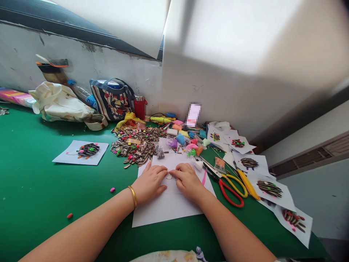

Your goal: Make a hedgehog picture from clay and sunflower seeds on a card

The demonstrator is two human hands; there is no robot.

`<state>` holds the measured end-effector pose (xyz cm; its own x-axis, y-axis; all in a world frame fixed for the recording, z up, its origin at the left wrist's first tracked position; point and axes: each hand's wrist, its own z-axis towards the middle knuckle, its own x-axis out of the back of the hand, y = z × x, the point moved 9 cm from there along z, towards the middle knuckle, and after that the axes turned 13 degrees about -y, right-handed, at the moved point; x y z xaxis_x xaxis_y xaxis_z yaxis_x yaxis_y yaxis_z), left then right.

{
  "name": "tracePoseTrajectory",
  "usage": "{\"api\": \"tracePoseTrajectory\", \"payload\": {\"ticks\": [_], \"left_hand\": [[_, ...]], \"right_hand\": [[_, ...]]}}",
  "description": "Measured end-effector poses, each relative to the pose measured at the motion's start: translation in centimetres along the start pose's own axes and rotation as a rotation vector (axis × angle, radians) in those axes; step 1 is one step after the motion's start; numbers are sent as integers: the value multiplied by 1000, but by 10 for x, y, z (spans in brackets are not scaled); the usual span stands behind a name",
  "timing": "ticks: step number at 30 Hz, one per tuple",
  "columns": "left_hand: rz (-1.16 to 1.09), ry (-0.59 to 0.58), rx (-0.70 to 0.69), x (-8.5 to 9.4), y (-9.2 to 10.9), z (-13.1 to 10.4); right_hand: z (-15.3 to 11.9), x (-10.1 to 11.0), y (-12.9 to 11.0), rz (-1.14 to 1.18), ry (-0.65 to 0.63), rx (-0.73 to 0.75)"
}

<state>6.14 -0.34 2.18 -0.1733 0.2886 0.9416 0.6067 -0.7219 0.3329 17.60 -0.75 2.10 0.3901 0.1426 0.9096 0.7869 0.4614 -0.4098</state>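
Observation:
A sheet of white paper [163,209] lies on the green table before me. My left hand [149,182], with a gold bangle at its wrist, rests flat on it, fingers stretched and thumb apart. From the other side my right hand [188,180] bends its fingers together, the index tip at a small pale shape [169,177] between the hands. Whether its fingers pinch anything is hidden. A pink strip [204,177] lies by the right hand. Beyond the left hand spreads a heap of striped sunflower seeds [139,145] mixed with coloured ones.
Bagged coloured clay [180,139] lies behind the paper. Red-handled scissors [230,194], yellow-handled scissors [237,183] and a yellow cutter [248,185] are at right, beside several seed hedgehog pictures [269,189]. Another hedgehog card [80,153] lies left. Bags [111,100] and a red flask [139,108] line the wall.

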Motion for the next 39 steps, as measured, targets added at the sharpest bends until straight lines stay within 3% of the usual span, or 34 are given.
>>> {"api": "tracePoseTrajectory", "payload": {"ticks": [13,20,39], "left_hand": [[110,-13,-4,0,6,-1],[158,-2,-16,1,11,-2],[47,-17,-10,1,3,-2]], "right_hand": [[-8,5,-8,-84,-1,45],[-9,13,-1,-43,73,23],[-12,4,-15,-114,-53,109]]}}
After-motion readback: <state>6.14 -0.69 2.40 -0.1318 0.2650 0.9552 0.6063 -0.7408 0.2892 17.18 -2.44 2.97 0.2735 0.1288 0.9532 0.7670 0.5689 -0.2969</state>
